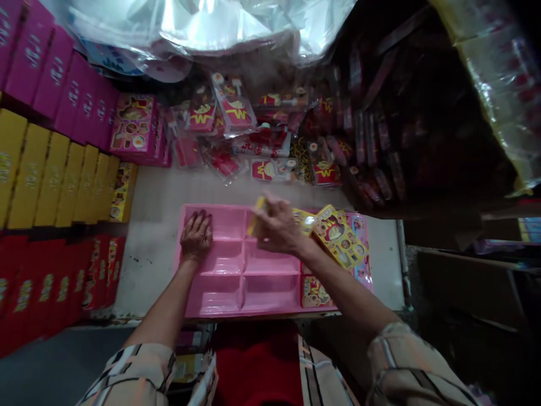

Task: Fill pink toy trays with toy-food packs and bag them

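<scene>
A pink plastic tray with several rectangular compartments lies on the white tabletop. My left hand rests flat on the tray's left edge, fingers stretched out, holding nothing. Blurred by motion, my right hand grips a small yellow box over the top middle compartment. Just right of that hand, part of another yellow box shows at the tray's top row. A yellow printed box lies tilted across the tray's right part. A red printed box sits in the bottom row, partly hidden by my right forearm.
Pink, yellow and red boxes stand stacked in rows on the left. Clear-bagged red toy sets are piled behind the tray. Clear plastic wrapping hangs above, and a dark open carton looms at right.
</scene>
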Demonstrator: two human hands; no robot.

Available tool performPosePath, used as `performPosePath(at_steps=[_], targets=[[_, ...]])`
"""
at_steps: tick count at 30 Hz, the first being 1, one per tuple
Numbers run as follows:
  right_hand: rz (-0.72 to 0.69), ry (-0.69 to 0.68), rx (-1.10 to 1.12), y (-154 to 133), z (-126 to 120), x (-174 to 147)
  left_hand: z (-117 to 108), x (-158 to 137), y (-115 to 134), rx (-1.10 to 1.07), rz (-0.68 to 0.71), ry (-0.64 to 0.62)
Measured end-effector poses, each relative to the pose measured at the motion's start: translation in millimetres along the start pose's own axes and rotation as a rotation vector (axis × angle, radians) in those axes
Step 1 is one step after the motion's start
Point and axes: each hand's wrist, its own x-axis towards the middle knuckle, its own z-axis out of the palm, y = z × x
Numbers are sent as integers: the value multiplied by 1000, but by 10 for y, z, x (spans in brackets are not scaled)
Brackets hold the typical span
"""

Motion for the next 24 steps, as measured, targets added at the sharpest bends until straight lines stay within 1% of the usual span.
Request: performPosePath(at_steps=[2, 3, 5, 7, 10, 12, 14, 16, 18, 19, 20, 22, 24], targets=[[-211, -61, 78, -148, 352, 309, -14, -7, -12, 0, -7, 2], [-279, -88, 97, -173, 519, 426, -17, -7, -21, -2, -8, 1], [-353, -128, 107, -130, 787, 546, -13, -6, -38, 0, -10, -4], [-376, -149, 101, -21, 937, 518, -4, -2, -47, 12, -12, -12], [-331, -121, 110, 53, 958, 362, -1, 3, -38, 17, -21, -23], [-316, -88, 132, -22, 905, 315, -9, 6, -23, 11, -27, -26], [-307, -58, 153, -127, 857, 353, -18, 11, -10, 12, -32, -32], [-239, -26, 166, -157, 838, 426, -20, 17, -6, 22, -39, -41], [-129, 7, 175, -62, 848, 451, -14, 20, -11, 33, -36, -47], [-99, 12, 181, 22, 862, 430, -10, 21, -13, 38, -34, -47], [-99, 3, 188, 117, 879, 385, -6, 20, -14, 42, -31, -48], [-162, -50, 208, 291, 916, 259, -2, 17, -10, 42, -34, -46], [-203, -80, 225, 386, 946, 154, -7, 16, 0, 32, -47, -52]])
